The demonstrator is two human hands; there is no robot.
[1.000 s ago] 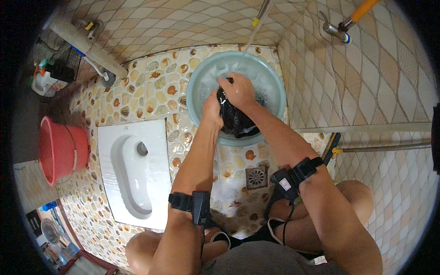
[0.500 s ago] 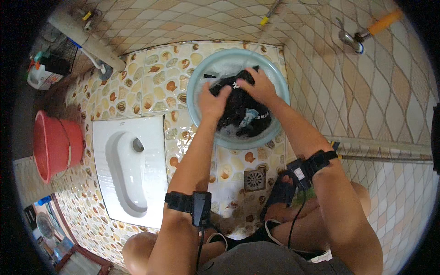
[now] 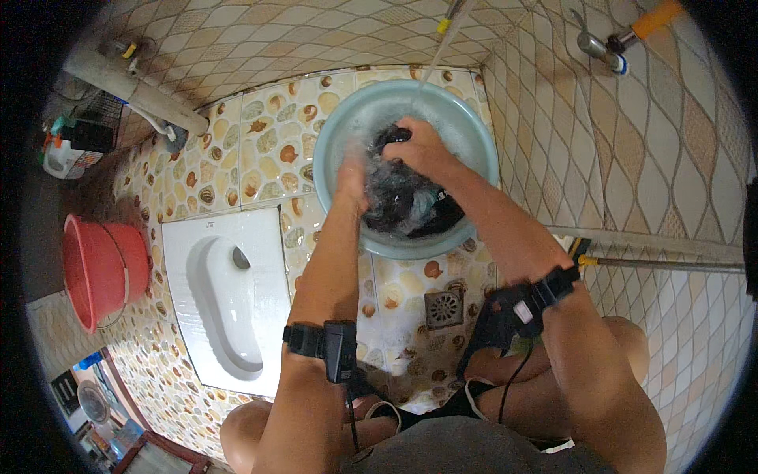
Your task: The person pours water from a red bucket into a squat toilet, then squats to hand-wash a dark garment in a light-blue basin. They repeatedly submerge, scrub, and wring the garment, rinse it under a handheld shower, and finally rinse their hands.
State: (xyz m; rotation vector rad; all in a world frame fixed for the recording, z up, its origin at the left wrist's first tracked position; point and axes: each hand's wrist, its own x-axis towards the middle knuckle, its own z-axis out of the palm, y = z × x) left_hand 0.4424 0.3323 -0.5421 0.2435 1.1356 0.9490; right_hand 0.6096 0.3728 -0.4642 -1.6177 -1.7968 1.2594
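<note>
A light blue round basin (image 3: 489, 146) on the tiled floor holds foamy water and a wet black garment (image 3: 439, 221) with a pale print. My right hand (image 3: 423, 150) grips a bunched part of the garment at the basin's far side, fingers curled round the cloth. On the basin's left side, my left hand (image 3: 352, 178) is in the water beside the garment; motion smears its fingers. A thin stream of water (image 3: 431, 71) falls into the basin's far edge from a yellow-tipped hose (image 3: 444, 25).
A white squat toilet (image 3: 178, 261) is set in the floor left of the basin, with a red bucket (image 3: 103, 268) beyond it. A floor drain (image 3: 444, 309) lies near my feet. Tiled walls stand behind and right; a tap (image 3: 602, 52) is on the right wall.
My right hand has closed on the garment and drawn it slightly left. My left hand has moved off the cloth toward the basin's left side. Churned water now covers more of the garment.
</note>
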